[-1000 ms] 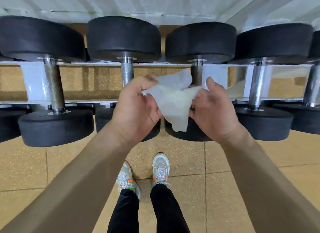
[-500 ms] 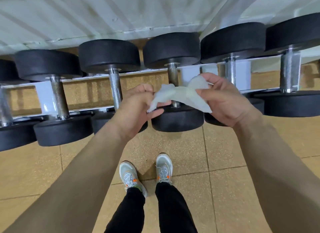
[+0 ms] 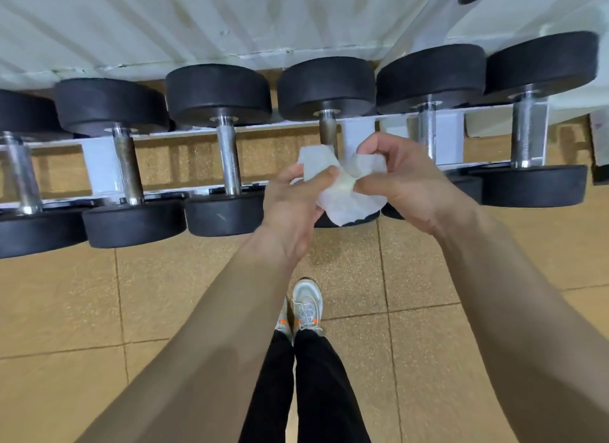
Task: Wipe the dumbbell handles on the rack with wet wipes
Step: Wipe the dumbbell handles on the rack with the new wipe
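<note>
Wet wipe: crumpled white sheet, hanging between both hands in front of the near dumbbell heads, touching no handle.

Left hand, at the wipe's 9 o'clock, is pinching one edge between thumb and curled fingers. Right hand, at 3 o'clock, is pinching the other side, fingers curled round a fold.

Judgement: the person is bunching or refolding the wipe, not wiping.

The nearest dumbbell handle is standing at the wipe's 12 o'clock, its lower part hidden behind it. Further handles are lying at 10 o'clock and 2 o'clock on the white rack.

No handle is showing streaks or wetness, so I cannot tell which are done.

Writing: nothing readable is showing on the wipe, dumbbells or rack.
</note>
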Tool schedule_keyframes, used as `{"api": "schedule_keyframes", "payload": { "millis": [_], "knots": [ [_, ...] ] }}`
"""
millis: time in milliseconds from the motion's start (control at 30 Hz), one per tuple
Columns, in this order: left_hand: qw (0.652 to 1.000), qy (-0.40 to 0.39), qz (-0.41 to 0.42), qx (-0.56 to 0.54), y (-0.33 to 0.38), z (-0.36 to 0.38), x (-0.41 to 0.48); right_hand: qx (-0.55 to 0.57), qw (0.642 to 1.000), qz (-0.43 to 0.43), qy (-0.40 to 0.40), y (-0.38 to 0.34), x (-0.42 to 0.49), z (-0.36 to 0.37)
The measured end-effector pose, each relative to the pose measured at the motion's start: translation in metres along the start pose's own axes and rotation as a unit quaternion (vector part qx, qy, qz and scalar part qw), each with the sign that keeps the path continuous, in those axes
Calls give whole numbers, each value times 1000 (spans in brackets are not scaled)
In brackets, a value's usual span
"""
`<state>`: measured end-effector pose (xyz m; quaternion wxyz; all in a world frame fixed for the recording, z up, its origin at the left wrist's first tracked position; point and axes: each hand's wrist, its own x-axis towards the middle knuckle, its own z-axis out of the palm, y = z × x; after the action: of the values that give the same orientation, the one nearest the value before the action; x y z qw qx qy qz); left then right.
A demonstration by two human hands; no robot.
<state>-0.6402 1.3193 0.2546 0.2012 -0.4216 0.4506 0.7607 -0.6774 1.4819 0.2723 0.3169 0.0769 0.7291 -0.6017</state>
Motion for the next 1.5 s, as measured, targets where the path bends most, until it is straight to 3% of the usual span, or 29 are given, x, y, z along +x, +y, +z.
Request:
{"api": "schedule_keyframes", "payload": {
  "millis": [133,200,300,433,567,633,700,833,900,1033,1300,1500],
  "knots": [
    [997,9,71,33,9,-33,1,159,978,61,124,12,0,19],
    [992,6,103,70,15,-45,-2,265,952,82,130,17,1,29],
    [988,-4,128,89,26,-60,-6,290,946,141,43,10,-1,41],
    [981,-142,93,92,40,-76,-11,262,930,231,-114,-9,-3,45],
    [967,-214,62,120,38,-78,-11,195,954,196,-117,-18,5,44],
    [977,-186,61,88,34,-78,-6,236,956,155,-85,-19,12,40],
    [992,-90,65,60,30,-77,1,256,959,114,-53,-12,20,38],
    [994,72,31,74,19,-61,21,140,987,61,53,16,36,42],
    [992,93,29,79,17,-46,30,113,988,44,99,31,46,42],
    [985,61,85,138,15,-19,53,53,981,2,187,47,72,30],
    [892,179,246,335,-12,21,115,-47,968,-6,246,78,133,-1],
    [809,141,250,513,-3,19,163,-136,966,10,221,103,166,-13]
  ]
}}
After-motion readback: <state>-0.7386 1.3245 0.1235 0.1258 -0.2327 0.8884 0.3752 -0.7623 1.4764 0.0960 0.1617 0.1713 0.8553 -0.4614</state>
